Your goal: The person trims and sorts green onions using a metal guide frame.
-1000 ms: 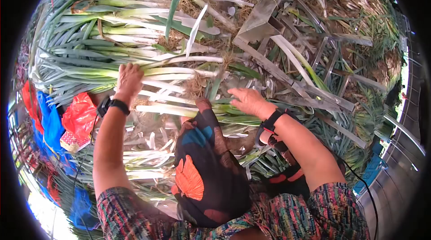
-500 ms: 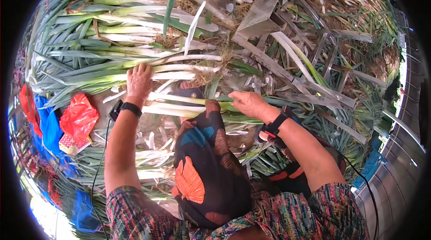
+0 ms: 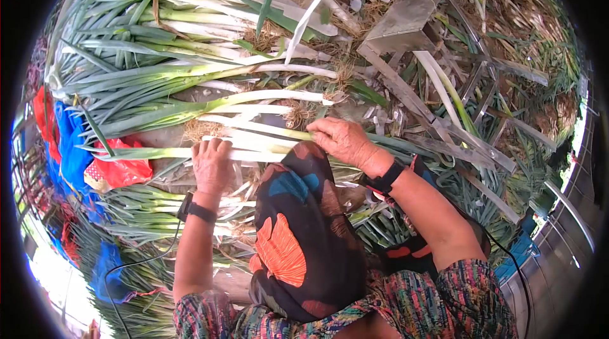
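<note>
My left hand lies palm down, fingers curled, left of my patterned knee. My right hand reaches just above that knee, fingers bent, wrist strapped.

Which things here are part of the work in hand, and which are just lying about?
In hand:
left hand, gripping a leek
right hand, resting on the leek stalks
leek pile just beyond

Lying about:
red plastic bag
blue bag
metal frame
trimmed leaves
</note>
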Demonstrator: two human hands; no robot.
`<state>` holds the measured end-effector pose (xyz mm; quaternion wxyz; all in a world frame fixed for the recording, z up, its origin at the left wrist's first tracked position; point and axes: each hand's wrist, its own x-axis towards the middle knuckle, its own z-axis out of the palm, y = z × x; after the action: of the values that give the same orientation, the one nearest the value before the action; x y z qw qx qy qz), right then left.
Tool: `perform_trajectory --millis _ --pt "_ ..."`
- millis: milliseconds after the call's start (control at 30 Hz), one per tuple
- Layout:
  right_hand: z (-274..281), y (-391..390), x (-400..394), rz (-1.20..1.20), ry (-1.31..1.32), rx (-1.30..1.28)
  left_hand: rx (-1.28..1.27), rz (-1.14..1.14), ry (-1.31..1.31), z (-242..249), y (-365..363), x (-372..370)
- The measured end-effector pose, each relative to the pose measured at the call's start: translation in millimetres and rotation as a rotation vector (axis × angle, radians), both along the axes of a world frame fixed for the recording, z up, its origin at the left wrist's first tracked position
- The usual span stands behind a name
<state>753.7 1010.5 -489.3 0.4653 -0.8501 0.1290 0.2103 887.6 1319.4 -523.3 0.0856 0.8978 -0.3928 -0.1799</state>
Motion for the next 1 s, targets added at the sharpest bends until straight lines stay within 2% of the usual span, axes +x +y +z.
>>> perform_trajectory --millis 100,133,233,300,367,433,500,600,700,733,833,900,1000 --pt "-3.2 -10.0 -10.7 -0.027 -0.060 -0.153 0.009 0.002 0.012 -17.1 2.2 7.6" --pt "1.7 -14.5 -10.6 -0.051 -0.032 -0.145 0.012 -0.004 0.014 -17.2 -1.8 10.5" --pt "-0.4 -26.7 -9.0 -0.005 -0.171 -0.186 0.012 0.009 0.020 -21.2 -14.9 23.0" --pt "-8.2 -27.5 -0.1 0.021 -0.119 -0.139 -0.003 0.031 0.013 -29.4 -25.1 34.9" --pt "-17.9 -22.8 17.6 0.069 -0.055 -0.106 0.097 0.022 0.049 -40.3 -26.2 33.5" --pt "-37.1 -11.0 40.6 0.129 -0.241 -0.269 0.153 -0.012 0.110 -37.2 -27.4 22.0" --pt "-57.8 7.2 63.7 0.118 -0.389 -0.406 0.060 0.026 0.032 -30.8 -25.6 3.5" --pt "-93.6 28.7 80.0 0.142 -0.086 -0.434 -0.053 0.104 0.005 -38.9 -17.8 -6.8" --pt "-108.1 25.6 82.5 0.012 0.262 -0.034 -0.046 0.122 0.030 -37.6 -17.4 -5.9" --pt "-109.5 21.8 79.9 0.036 0.184 0.011 -0.054 0.125 0.042 -37.4 -17.5 -4.9" --pt "-86.3 3.4 89.4 0.003 0.008 -0.059 -0.087 0.139 0.032 -37.6 -18.2 -6.0" --pt "-54.8 -18.3 103.5 -0.024 0.100 0.076 -0.143 0.125 -0.016 -32.4 -18.7 -5.4" --pt "-50.1 -42.4 107.1 -0.087 0.096 0.092 -0.165 0.100 -0.040 -10.1 -18.0 -3.3"
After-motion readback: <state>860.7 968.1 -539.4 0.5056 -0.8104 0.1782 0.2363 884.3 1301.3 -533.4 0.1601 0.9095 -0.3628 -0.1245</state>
